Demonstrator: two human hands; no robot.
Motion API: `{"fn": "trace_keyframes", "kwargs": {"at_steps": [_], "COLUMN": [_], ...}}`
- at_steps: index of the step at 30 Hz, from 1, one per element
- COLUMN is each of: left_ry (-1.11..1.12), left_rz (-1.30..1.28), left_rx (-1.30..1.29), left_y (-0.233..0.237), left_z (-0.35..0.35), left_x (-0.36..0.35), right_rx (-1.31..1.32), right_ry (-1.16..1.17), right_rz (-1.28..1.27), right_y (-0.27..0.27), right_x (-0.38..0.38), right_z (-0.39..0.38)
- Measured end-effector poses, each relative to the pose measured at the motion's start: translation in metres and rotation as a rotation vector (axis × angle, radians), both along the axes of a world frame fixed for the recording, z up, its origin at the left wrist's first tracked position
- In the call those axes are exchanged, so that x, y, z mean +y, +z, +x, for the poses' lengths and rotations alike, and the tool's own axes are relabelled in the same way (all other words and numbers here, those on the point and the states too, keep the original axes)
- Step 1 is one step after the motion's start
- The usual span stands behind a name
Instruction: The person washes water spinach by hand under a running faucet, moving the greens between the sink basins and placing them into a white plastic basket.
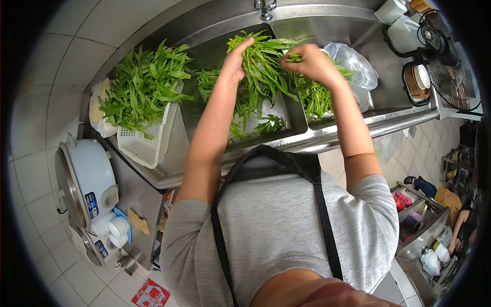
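Observation:
My left hand [235, 60] is closed around a bunch of water spinach [261, 64], its long narrow leaves hanging over the left sink basin [294, 110]. To its right, my right hand [313, 64] is curled in a pinch on short green stems [293, 58]. Below that hand, cut stems [314, 98] are heaped in the right basin. More loose leaves lie in the left basin, under the bunch. A white perforated basket [146, 143], left of the basins, has a large pile of leafy greens [148, 84] on and behind it.
Behind the basins rises a faucet [266, 9]. A clear plastic bag [358, 64] lies in the right basin, and a fan [452, 77] stands at the far right. Large rice cookers [89, 174] and stacked white cups [116, 226] are at the left. Another person's arm [460, 227] shows at far right.

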State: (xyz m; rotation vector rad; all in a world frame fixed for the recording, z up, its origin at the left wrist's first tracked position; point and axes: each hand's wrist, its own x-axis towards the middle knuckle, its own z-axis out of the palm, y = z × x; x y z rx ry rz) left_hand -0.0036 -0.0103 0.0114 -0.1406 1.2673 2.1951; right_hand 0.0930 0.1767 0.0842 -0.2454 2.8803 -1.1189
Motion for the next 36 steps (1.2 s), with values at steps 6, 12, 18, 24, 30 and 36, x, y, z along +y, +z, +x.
{"fn": "trace_keyframes", "kwargs": {"at_steps": [6,12,18,24,30,36], "left_ry": [0.065,0.187,0.158,0.134,0.21,0.311], "left_rz": [0.098,0.118,0.083,0.1,0.137,0.163], "left_rx": [-0.051,-0.105,-0.067,-0.076,-0.063,-0.096], "left_y": [-0.007,-0.02,-0.023,-0.028,-0.035,-0.038], "left_z": [0.01,0.008,0.012,0.016,0.015,0.01], "left_x": [-0.007,-0.024,-0.018,-0.017,-0.024,-0.042], "right_rx": [0.163,0.077,0.168,0.219,0.013,0.169], "right_ry": [-0.151,-0.112,-0.065,-0.205,-0.423,-0.486], "right_rz": [0.21,0.322,0.329,-0.16,-1.13,-0.972], "right_y": [-0.046,-0.033,-0.042,-0.073,-0.094,-0.049], "right_x": [-0.048,-0.046,-0.048,-0.042,-0.017,0.036], "right_z": [-0.023,-0.025,-0.032,-0.047,-0.06,-0.039]}}
